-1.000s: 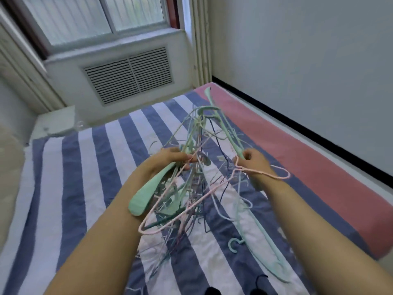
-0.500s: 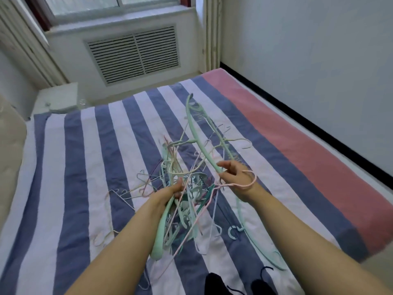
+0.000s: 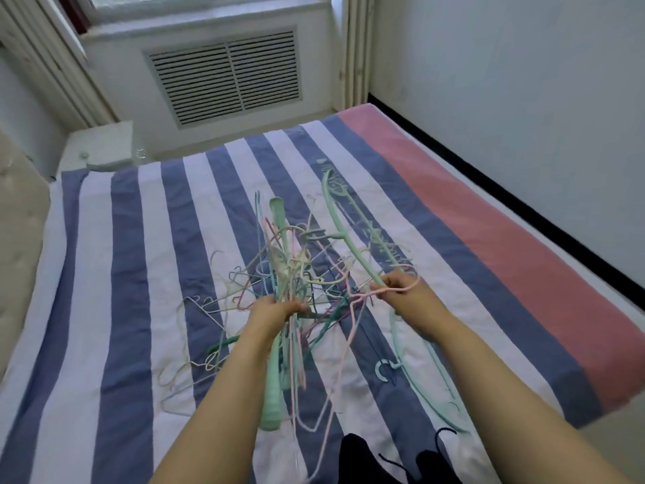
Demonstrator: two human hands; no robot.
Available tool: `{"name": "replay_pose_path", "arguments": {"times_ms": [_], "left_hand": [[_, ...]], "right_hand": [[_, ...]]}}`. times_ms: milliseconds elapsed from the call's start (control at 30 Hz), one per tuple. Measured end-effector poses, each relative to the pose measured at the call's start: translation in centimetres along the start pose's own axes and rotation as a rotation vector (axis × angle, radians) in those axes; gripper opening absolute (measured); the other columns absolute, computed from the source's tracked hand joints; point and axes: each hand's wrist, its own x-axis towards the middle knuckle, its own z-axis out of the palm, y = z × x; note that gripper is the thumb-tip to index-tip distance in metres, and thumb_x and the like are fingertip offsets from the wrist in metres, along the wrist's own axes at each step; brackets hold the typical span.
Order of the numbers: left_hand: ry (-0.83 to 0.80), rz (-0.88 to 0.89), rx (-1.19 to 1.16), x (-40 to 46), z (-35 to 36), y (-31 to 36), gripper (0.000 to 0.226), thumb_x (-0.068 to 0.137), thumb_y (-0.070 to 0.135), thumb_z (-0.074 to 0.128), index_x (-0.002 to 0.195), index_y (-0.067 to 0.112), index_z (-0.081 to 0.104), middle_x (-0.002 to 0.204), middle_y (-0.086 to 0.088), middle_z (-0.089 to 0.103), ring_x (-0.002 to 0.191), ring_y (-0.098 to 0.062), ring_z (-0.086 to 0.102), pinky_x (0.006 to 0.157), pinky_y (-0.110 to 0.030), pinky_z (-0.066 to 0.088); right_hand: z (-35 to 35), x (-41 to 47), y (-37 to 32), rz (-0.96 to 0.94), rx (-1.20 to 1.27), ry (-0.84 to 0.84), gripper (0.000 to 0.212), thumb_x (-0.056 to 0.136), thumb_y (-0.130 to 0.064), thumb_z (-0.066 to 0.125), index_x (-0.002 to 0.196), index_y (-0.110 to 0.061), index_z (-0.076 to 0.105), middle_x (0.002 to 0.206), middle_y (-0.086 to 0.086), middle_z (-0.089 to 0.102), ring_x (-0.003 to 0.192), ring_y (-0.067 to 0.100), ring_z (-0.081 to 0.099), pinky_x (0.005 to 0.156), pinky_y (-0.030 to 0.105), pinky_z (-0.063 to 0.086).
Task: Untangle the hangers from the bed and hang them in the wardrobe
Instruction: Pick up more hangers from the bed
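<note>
Gripped: my left hand (image 3: 275, 310) clenches the tangled hangers (image 3: 289, 274) over the striped bed (image 3: 132, 274); my right hand (image 3: 401, 291) pinches a pink wire hanger (image 3: 352, 309) (hook end). Risk: hooks may snag, dragging the whole bundle along.

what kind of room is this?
Most likely a bedroom: a bed with a striped sheet fills the view, a window sits above a wall vent, and both hands work a tangle of hangers.

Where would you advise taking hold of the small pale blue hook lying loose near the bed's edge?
Probably pinch the pale blue hook at its curved top from above: it lies flat on the bed, apart from the pile, its opening facing right.
</note>
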Motion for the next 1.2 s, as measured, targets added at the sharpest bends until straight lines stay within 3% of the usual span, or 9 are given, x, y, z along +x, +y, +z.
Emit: {"name": "replay_pose_path", "arguments": {"times_ms": [233, 433, 533, 667, 800, 967, 1033, 1100, 1200], "left_hand": [[-0.008, 0.096, 0.297, 0.9, -2.2, -0.9, 0.012, 0.082, 0.016, 0.066, 0.075, 0.007, 0.067, 0.069, -0.009, 0.073, 0.071, -0.030, 0.069, 0.069, -0.037, 0.054], [0.077, 0.056, 0.380, 0.5, -1.6, -0.6, 0.011, 0.076, 0.015, 0.065, 0.067, 0.012, 0.061, 0.063, -0.010, 0.068, 0.058, -0.025, 0.059, 0.052, -0.027, 0.041], [0.083, -0.031, 0.186, 0.4, -0.3, 0.0, 0.014, 0.076, 0.005, 0.074, 0.076, 0.006, 0.061, 0.061, -0.006, 0.063, 0.055, -0.017, 0.059, 0.050, -0.025, 0.046], [-0.010, -0.036, -0.191, -0.2, 0.6, 2.2, 0.008, 0.082, 0.005, 0.071, 0.081, -0.001, 0.065, 0.067, -0.012, 0.067, 0.067, -0.026, 0.061, 0.077, -0.041, 0.054], [-0.215, -0.030, -0.365, -2.7, 1.5, 4.8, 0.024, 0.083, 0.026, 0.072, 0.082, 0.003, 0.067, 0.061, -0.002, 0.066, 0.065, -0.019, 0.059, 0.075, -0.035, 0.046], [-0.364, -0.037, -0.569, -5.0, 1.9, 5.8, 0.072, 0.068, 0.039, 0.069, 0.118, -0.011, 0.056, 0.111, -0.024, 0.057, 0.111, -0.037, 0.054, 0.108, -0.055, 0.037], [-0.397, -0.013, -0.619, -5.3, 1.7, 5.7, 0.072, 0.070, 0.038, 0.066, 0.121, -0.011, 0.053, 0.108, -0.025, 0.057, 0.110, -0.039, 0.052, 0.109, -0.057, 0.034], [-0.422, 0.019, -0.590, -5.7, 1.6, 5.7, 0.066, 0.070, 0.036, 0.067, 0.117, -0.009, 0.056, 0.094, -0.020, 0.062, 0.098, -0.034, 0.058, 0.100, -0.054, 0.045], [-0.286, 0.061, -0.402, -5.8, 1.4, 6.1, 0.039, 0.075, 0.024, 0.078, 0.099, -0.004, 0.064, 0.069, -0.011, 0.069, 0.064, -0.025, 0.069, 0.057, -0.033, 0.056]], "right_hand": [[-5.4, -1.2, -0.8, -0.123, -0.481, 0.134, 0.043, 0.088, -0.050, 0.057, 0.061, -0.018, 0.045, 0.052, -0.003, 0.039, 0.056, 0.014, 0.038, 0.048, 0.031, 0.025], [-6.0, -2.6, -3.6, -0.179, -0.692, 0.391, 0.023, 0.088, -0.037, 0.063, 0.077, -0.017, 0.061, 0.074, -0.001, 0.054, 0.093, 0.023, 0.049, 0.078, 0.037, 0.032], [-3.3, -3.5, -5.6, -0.130, -0.550, 0.352, 0.020, 0.091, -0.042, 0.055, 0.084, -0.023, 0.056, 0.082, 0.001, 0.052, 0.077, 0.026, 0.051, 0.064, 0.035, 0.038], [2.7, -4.3, -5.8, -0.042, -0.321, 0.021, 0.018, 0.100, -0.030, 0.040, 0.085, -0.022, 0.046, 0.072, -0.004, 0.049, 0.076, 0.026, 0.050, 0.063, 0.035, 0.037], [4.6, -3.8, -5.1, 0.010, -0.229, 0.095, 0.024, 0.101, -0.026, 0.036, 0.095, -0.016, 0.057, 0.089, 0.005, 0.060, 0.086, 0.028, 0.055, 0.074, 0.037, 0.045], [5.5, -4.2, -6.0, -0.131, -0.202, -0.039, 0.034, 0.100, -0.030, 0.033, 0.131, -0.032, 0.047, 0.120, 0.006, 0.063, 0.106, 0.028, 0.057, 0.088, 0.040, 0.048], [5.6, -4.5, -6.3, -0.191, -0.253, -0.045, 0.038, 0.100, -0.031, 0.033, 0.137, -0.038, 0.038, 0.122, 0.006, 0.062, 0.107, 0.029, 0.057, 0.087, 0.042, 0.048], [5.7, -4.6, -6.8, -0.227, -0.307, -0.048, 0.038, 0.100, -0.032, 0.033, 0.138, -0.033, 0.036, 0.118, 0.007, 0.061, 0.106, 0.029, 0.056, 0.085, 0.044, 0.048], [6.5, -5.0, -7.8, -0.317, -0.462, -0.051, 0.036, 0.100, -0.030, 0.037, 0.131, -0.014, 0.040, 0.110, 0.013, 0.056, 0.104, 0.031, 0.049, 0.084, 0.043, 0.042]]}}
